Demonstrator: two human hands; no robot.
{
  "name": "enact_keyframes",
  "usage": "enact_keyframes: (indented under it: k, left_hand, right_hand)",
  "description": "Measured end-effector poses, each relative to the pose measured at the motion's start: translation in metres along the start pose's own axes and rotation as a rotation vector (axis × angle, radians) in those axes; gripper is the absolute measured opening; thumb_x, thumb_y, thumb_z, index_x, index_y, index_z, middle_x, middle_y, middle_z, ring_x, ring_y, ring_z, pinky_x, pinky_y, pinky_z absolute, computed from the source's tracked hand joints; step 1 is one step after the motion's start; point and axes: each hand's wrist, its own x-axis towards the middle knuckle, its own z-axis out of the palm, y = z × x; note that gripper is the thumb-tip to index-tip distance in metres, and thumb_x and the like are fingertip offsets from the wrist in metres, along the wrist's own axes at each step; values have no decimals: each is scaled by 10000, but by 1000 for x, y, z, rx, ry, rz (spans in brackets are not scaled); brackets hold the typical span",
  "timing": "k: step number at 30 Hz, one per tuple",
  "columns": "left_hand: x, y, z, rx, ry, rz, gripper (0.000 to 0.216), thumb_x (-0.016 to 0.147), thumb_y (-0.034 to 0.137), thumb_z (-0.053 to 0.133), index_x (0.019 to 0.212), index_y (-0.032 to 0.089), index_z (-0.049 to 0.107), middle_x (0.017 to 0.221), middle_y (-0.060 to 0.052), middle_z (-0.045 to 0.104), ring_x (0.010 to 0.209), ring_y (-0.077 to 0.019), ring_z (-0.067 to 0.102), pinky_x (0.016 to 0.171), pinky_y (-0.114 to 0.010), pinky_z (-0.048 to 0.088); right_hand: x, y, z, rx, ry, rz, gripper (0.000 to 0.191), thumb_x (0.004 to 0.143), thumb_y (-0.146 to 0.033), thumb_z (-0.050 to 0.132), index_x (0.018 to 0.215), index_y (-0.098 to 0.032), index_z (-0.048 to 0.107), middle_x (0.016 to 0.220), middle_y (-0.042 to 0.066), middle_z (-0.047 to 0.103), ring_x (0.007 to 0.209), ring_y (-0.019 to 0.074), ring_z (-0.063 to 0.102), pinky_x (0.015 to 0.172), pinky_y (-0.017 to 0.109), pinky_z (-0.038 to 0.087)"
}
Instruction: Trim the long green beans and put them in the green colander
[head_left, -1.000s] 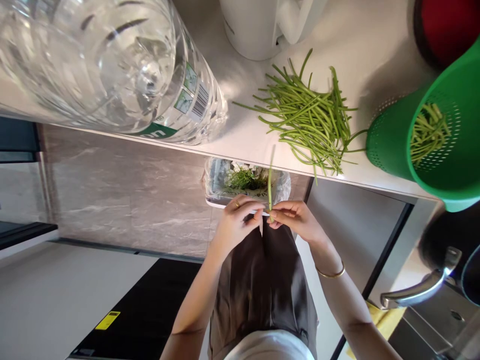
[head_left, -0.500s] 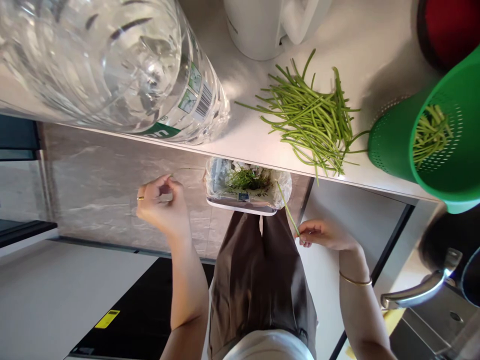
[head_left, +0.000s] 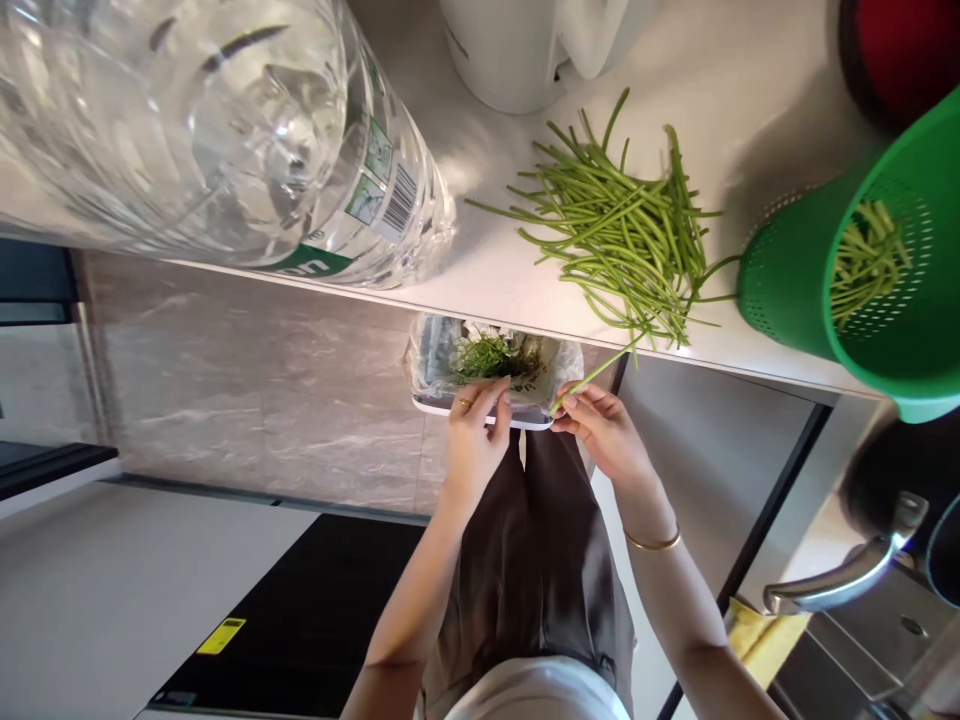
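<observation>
My right hand (head_left: 606,430) pinches one long green bean (head_left: 594,376) by its near end, and the bean slants up toward the counter edge. My left hand (head_left: 475,432), with a ring on one finger, hovers beside it with fingers pressed together over the rim of a small bag-lined bin (head_left: 429,372). What those fingers hold is too small to make out. Green trimmings (head_left: 491,357) lie inside the bin. A loose pile of long green beans (head_left: 622,225) rests on the white counter (head_left: 495,285) above my hands.
A green colander (head_left: 780,290) with trimmed beans (head_left: 866,255) sits at the counter's right end. A big clear water bottle (head_left: 225,130) lies at the left, a white appliance (head_left: 517,50) at the back. A tap handle (head_left: 840,575) shows at lower right.
My left hand had swung far out to the left and has come back over the bin. My right hand rose with the bean, bringing both hands close together again.
</observation>
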Motion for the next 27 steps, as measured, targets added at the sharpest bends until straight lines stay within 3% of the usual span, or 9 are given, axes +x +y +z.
enact_keyframes:
  k: [7, 11, 14, 19, 22, 27]
  left_hand:
    - [-7, 19, -6, -166, -47, 167, 275, 815, 141, 578, 1066, 243, 624, 917, -32, 648, 853, -147, 609, 787, -305, 512]
    - [-6, 19, -8, -85, -23, 264, 269, 826, 105, 552, 1056, 233, 609, 918, -33, 654, 849, -150, 606, 786, -315, 512]
    - [-4, 20, -13, -21, -72, 320, 261, 832, 92, 533, 1052, 220, 593, 957, -47, 654, 882, -166, 601, 811, -335, 508]
    - [0, 22, -20, -9, -126, 294, 255, 849, 103, 504, 1046, 252, 570, 936, -38, 648, 880, -168, 599, 818, -341, 507]
    - [8, 16, -25, 56, -9, 209, 237, 845, 123, 512, 1022, 267, 578, 920, -24, 631, 873, -167, 597, 791, -343, 511]
    - [33, -7, -48, 195, 316, 18, 163, 860, 191, 501, 974, 208, 617, 922, -47, 622, 873, -177, 579, 793, -336, 465]
  right_hand:
    - [-1, 1, 15, 60, 35, -45, 158, 697, -345, 729, 765, -210, 680, 706, -18, 639, 615, 101, 597, 616, 245, 537]
    - [-2, 1, 14, -38, 23, -80, 173, 730, -347, 704, 841, -214, 699, 687, -12, 643, 623, 111, 608, 638, 259, 533]
    - [-3, -1, 13, -151, 21, -91, 203, 747, -360, 685, 881, -208, 697, 689, 1, 644, 642, 125, 607, 660, 282, 539]
    - [-8, -12, 12, -327, -75, -52, 283, 753, -409, 662, 919, -181, 687, 702, 23, 649, 645, 141, 604, 667, 308, 540]
    - [-12, -18, 10, -410, -213, 7, 308, 775, -409, 637, 957, -164, 685, 695, 24, 634, 644, 134, 593, 653, 291, 524]
    - [-18, -19, -6, -715, -470, 99, 312, 824, -396, 568, 990, -163, 691, 765, 41, 653, 655, 121, 582, 620, 243, 489]
